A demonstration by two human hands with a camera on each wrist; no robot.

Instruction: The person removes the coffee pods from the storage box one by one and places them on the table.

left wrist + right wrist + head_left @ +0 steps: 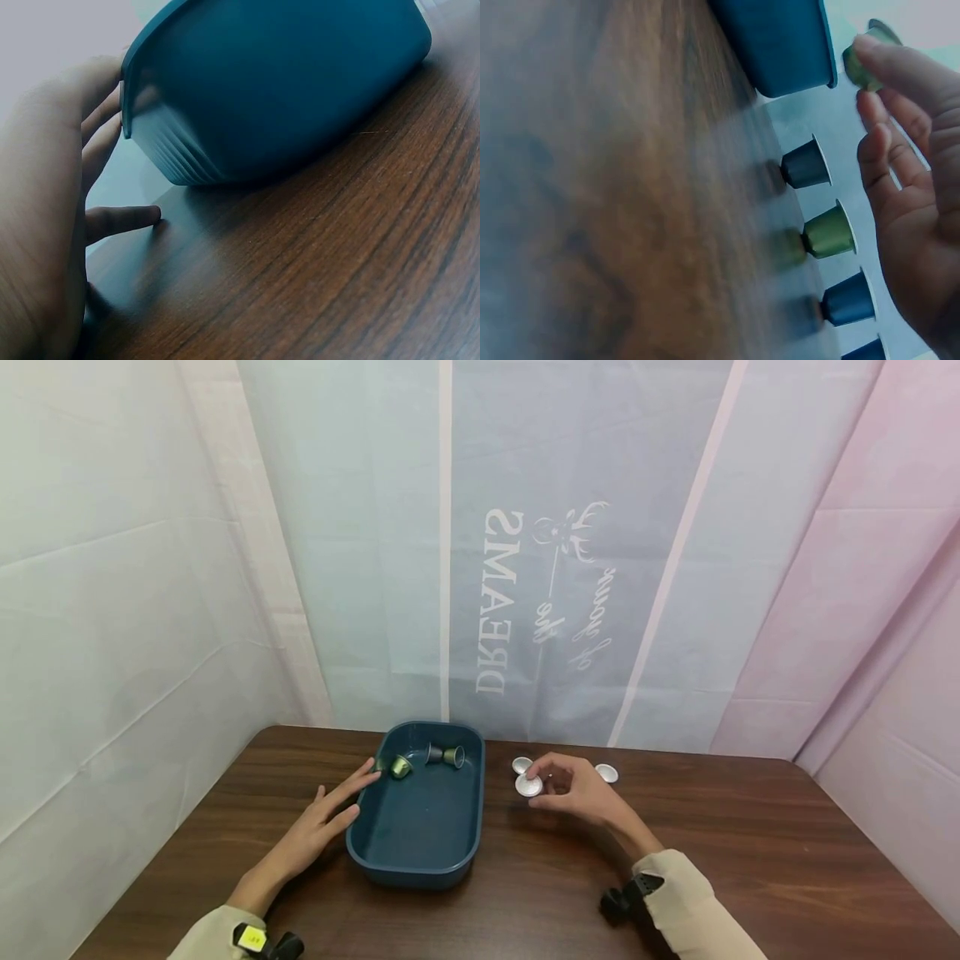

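Observation:
My right hand [573, 789] pinches a green coffee capsule [861, 66] between thumb and fingertips, its silver lid [528, 785] facing up toward the head camera. It is held above the table, just right of the blue plastic bin [416, 871]. My left hand [311, 831] lies along the bin's left side, fingers extended, fingertips at the rim. Inside the bin, toward its far end, are a green capsule [401, 767], a dark grey capsule [433, 753] and an olive-green capsule [453, 757], all tipped over.
Several more capsules stand lid-up in a row on the wooden table [750, 843], among them a grey one [805, 165], a green one [830, 232] and a blue one [849, 300]. My right hand partly hides this row in the head view. A printed curtain [390, 568] hangs behind the table.

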